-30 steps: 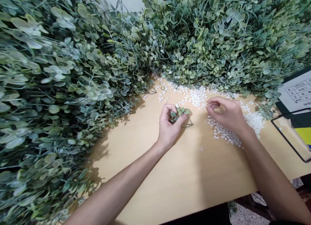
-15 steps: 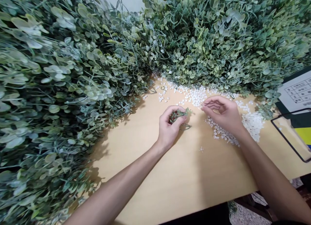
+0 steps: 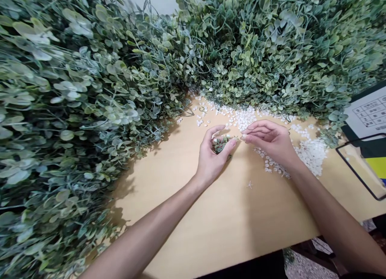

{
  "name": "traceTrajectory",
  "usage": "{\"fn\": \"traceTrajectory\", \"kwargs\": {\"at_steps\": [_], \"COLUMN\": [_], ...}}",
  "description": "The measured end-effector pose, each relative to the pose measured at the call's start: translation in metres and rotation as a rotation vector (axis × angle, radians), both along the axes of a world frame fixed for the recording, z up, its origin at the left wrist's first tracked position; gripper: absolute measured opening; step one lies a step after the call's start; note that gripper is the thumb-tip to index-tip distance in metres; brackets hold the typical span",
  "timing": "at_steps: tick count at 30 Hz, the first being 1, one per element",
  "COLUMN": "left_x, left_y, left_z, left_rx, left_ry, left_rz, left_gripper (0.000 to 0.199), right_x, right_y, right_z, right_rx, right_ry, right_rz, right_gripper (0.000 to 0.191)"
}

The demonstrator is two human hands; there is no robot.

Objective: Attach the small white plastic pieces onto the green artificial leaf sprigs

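Observation:
My left hand [image 3: 212, 154] is curled around a small sprig of artificial green leaves [image 3: 221, 144], its forefinger slightly lifted and its thumb against the stem. Close by on the right, my right hand [image 3: 269, 141] has thumb and fingertips pinched together, right at the tip of the sprig. Whatever sits in that pinch is too small to make out. Small white plastic pieces [image 3: 245, 117] lie scattered on the table just beyond the fingers, and a denser white pile [image 3: 313, 154] spreads beside my right wrist.
Thick heaps of artificial foliage [image 3: 90, 90] line the left and back of the wooden table [image 3: 193, 226]. One thin white star-shaped piece [image 3: 249, 184] lies in front of my hands. A printed sheet [image 3: 369, 112] and a black-rimmed clear tray [image 3: 362, 172] are at the right.
My right hand has moved left to the tip of the sprig, its fingertips now closed together. The left forefinger has lifted, and the sprig has turned slightly in my left hand.

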State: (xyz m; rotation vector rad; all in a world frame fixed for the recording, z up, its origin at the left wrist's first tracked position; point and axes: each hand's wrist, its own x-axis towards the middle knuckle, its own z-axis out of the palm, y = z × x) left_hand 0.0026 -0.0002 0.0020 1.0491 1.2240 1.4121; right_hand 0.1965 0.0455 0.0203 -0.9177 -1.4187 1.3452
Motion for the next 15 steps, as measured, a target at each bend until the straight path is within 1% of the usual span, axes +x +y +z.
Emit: {"fn": "traceTrajectory", "kwargs": {"at_steps": [1, 3, 5, 11, 15], "left_x": [-0.0004, -0.0012, -0.002, -0.0037, -0.0035], "left_y": [0.0002, 0.0006, 0.0007, 0.0013, 0.0012], "left_z": [-0.0004, -0.0004, 0.0002, 0.0007, 0.0017], "left_rx": [-0.004, 0.003, 0.013, 0.058, 0.042], "left_ry": [0.003, 0.029, 0.056, 0.093, 0.083], "left_rz": [-0.004, -0.021, -0.036, -0.064, -0.056], "left_gripper": [0.042, 0.031, 0.025, 0.022, 0.023], "right_x": [-0.0001, -0.0003, -0.0005, -0.0015, -0.0015], "right_y": [-0.0002, -0.0005, -0.0007, -0.0014, -0.002], "right_z": [0.0001, -0.0002, -0.0008, -0.0005, 0.0006], "right_rx": [-0.003, -0.006, -0.005, 0.004, 0.004], "right_ry": [0.003, 0.006, 0.002, 0.005, 0.036], "right_rz": [0.005, 0.011, 0.015, 0.031, 0.049], "right_gripper": [0.037, 0.037, 0.037, 0.038, 0.037]}}
